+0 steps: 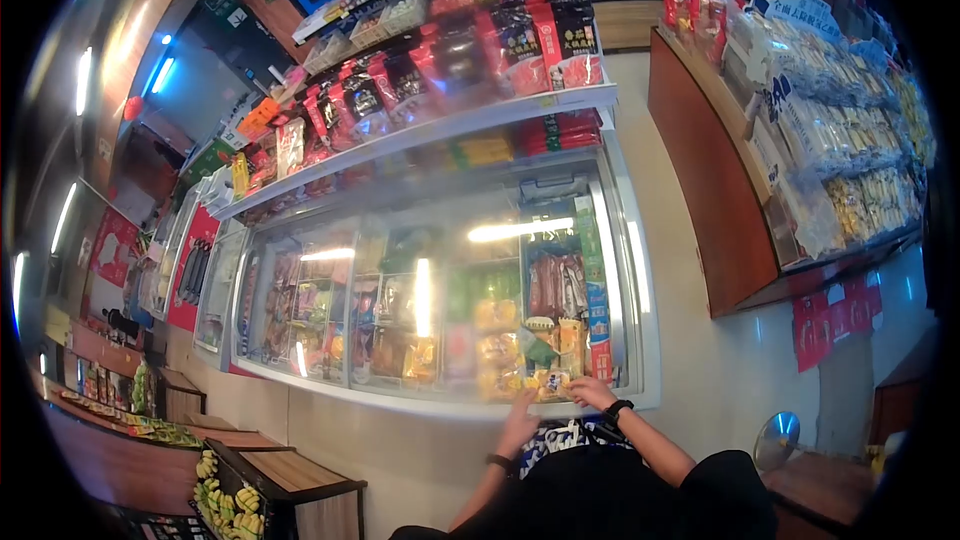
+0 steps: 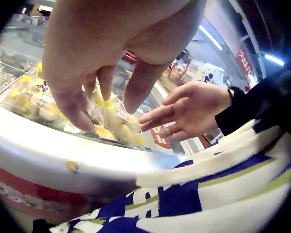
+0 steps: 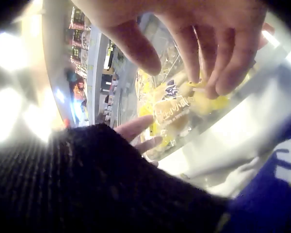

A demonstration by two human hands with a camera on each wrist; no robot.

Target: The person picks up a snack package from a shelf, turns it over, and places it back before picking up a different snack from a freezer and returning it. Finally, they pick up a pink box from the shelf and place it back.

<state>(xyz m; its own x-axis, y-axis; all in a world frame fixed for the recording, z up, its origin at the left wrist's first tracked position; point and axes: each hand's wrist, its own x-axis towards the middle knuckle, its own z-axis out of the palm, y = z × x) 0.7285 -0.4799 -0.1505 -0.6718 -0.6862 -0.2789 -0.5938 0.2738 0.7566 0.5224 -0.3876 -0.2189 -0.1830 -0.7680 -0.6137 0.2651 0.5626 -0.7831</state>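
Observation:
A clear and yellow food packet with printed lettering lies at the front edge of the chest freezer. My left hand reaches over that edge. In the left wrist view, its fingers point down around the packet, thumb apart from them. From the other side comes my right hand, palm showing and fingers fairly straight toward the packet. The right wrist view has the right fingertips at the packet's yellow end, with the thumb well away. Left fingers touch its opposite side.
Similar yellow packets fill the compartment beside it, near a green packet. A glass lid with glare covers the rest. Above stands a shelf of red and black bags. A wooden counter is at the right, bananas lower left.

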